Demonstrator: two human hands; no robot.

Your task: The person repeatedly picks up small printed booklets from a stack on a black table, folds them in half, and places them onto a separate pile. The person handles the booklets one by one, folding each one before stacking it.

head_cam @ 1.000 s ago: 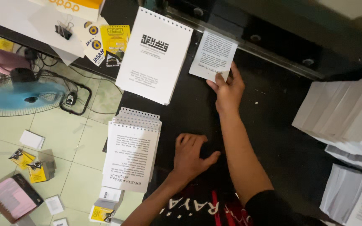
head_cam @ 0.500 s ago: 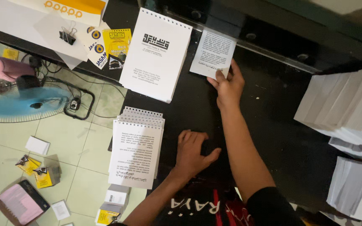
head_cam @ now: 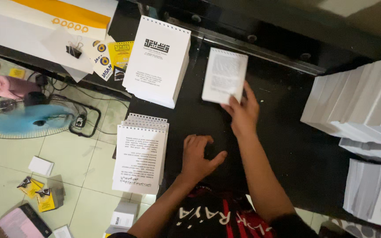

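Left of centre, a spiral pad stack [head_cam: 140, 155] overhangs the black table [head_cam: 287, 145]. The left hand [head_cam: 198, 158] rests beside it, fingers curled, holding nothing. Upper centre lies the booklet [head_cam: 224, 75], long axis up the frame, punched edge on top. The right hand [head_cam: 242, 113] pinches its lower right corner. It looks light, floppy paper, best gripped by an edge.

Matt paper booklet [head_cam: 224, 76] — glossy black table [head_cam: 283, 145]
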